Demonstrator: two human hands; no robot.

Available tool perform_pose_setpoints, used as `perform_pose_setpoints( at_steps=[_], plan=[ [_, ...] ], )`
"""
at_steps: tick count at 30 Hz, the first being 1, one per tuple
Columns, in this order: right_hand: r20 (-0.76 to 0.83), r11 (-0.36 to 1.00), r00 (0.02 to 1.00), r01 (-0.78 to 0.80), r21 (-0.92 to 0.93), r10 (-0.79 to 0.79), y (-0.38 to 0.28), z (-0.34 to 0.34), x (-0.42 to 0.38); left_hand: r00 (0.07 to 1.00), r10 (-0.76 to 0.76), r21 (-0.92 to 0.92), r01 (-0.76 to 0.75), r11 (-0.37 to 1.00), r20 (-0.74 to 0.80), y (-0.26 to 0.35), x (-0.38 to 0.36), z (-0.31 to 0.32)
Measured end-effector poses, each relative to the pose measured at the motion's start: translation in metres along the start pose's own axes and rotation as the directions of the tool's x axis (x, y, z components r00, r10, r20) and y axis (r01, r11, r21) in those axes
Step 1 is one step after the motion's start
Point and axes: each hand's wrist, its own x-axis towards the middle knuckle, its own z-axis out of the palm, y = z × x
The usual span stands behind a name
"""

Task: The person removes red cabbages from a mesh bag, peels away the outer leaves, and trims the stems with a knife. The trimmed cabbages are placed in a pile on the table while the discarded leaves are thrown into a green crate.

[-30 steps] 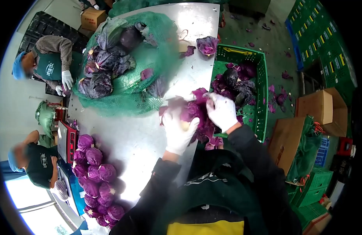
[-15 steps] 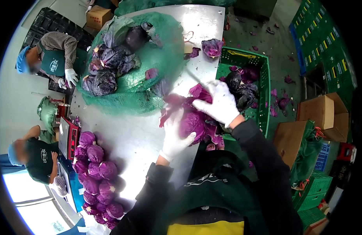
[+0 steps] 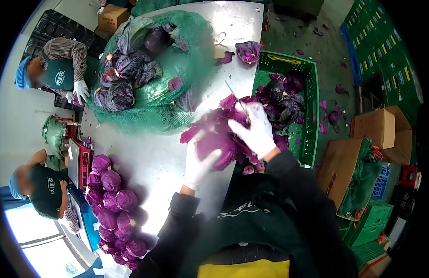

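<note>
My left hand (image 3: 198,162), in a white glove, grips the near left side of a red cabbage (image 3: 218,147) above the metal table. My right hand (image 3: 255,130), also gloved, is on the cabbage's far right side, its thumb pointing toward the loose outer leaves (image 3: 219,119). A thin-bladed knife (image 3: 233,94) sticks out beyond the right hand's fingers, its blade pointing away from me; the handle is hidden in the grip. Peeled-back purple leaves spread around the cabbage between both hands.
A green crate (image 3: 311,111) with dark cabbages and leaves stands at the table's right edge. Untrimmed cabbages lie in a green net bag (image 3: 177,104). Several trimmed cabbages (image 3: 126,201) are lined up at left, near a red scale (image 3: 84,162). Two people work across the table.
My right hand has moved slightly toward me and left, and the knife blade stands steeper. My left hand has shifted a little left with the cabbage, whose loose leaves now spread wider.
</note>
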Motion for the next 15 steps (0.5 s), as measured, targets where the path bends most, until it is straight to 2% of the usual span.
perform_pose_setpoints(
  at_steps=[2, 3, 4, 5, 6, 7, 8, 10, 11, 13, 14, 15],
  plan=[
    [0.312, 0.909, 0.937, -0.261, 0.326, 0.157, -0.033, -0.023, -0.024, 0.995, -0.104, -0.206, 0.104, 0.973, 0.014, 0.001, 0.01, -0.006],
    [0.276, 0.983, 0.957, -0.129, 0.128, 0.089, -0.025, -0.002, -0.037, 0.994, -0.108, -0.174, 0.108, 0.979, 0.01, 0.001, 0.017, -0.009],
    [0.266, 0.955, 0.958, -0.175, 0.238, 0.109, -0.021, 0.015, -0.045, 0.993, -0.114, -0.14, 0.115, 0.984, 0.01, 0.0, 0.021, -0.012],
    [0.266, 0.85, 0.952, -0.263, 0.457, 0.152, -0.011, 0.035, -0.049, 0.986, -0.161, -0.258, 0.169, 0.951, 0.049, 0.009, 0.022, -0.014],
    [0.276, 0.689, 0.943, -0.324, 0.648, 0.184, -0.006, 0.048, -0.048, 0.985, -0.164, -0.33, 0.17, 0.929, 0.045, 0.009, 0.024, -0.016],
    [0.37, 0.774, 0.889, -0.43, 0.465, 0.271, -0.026, 0.022, -0.039, 0.984, -0.169, -0.393, 0.176, 0.903, 0.051, 0.003, 0.027, -0.021],
    [0.297, 0.746, 0.928, -0.361, 0.56, 0.226, -0.023, 0.029, -0.038, 0.983, -0.178, -0.451, 0.183, 0.873, 0.055, 0.0, 0.027, -0.026],
    [0.24, 0.828, 0.946, -0.308, 0.469, 0.217, 0.0, 0.033, -0.028, 0.946, -0.32, -0.666, 0.273, 0.694, 0.055, 0.003, 0.027, -0.036],
    [0.237, 0.731, 0.92, -0.391, 0.559, 0.31, 0.017, 0.042, -0.022, 0.923, -0.379, -0.761, 0.295, 0.578, 0.07, 0.006, 0.029, -0.038],
    [0.186, 0.626, 0.943, -0.323, 0.71, 0.275, 0.047, 0.059, -0.018, 0.938, -0.33, -0.847, 0.262, 0.463, 0.109, 0.013, 0.032, -0.043],
    [0.129, 0.774, 0.969, -0.244, 0.584, 0.208, 0.02, 0.039, -0.019, 0.944, -0.305, -0.883, 0.245, 0.401, 0.123, 0.016, 0.031, -0.046],
    [0.212, 0.807, 0.955, -0.29, 0.514, 0.208, -0.008, 0.017, -0.018, 0.991, -0.13, -0.633, 0.109, 0.766, 0.014, 0.015, 0.026, -0.039]
  ],
)
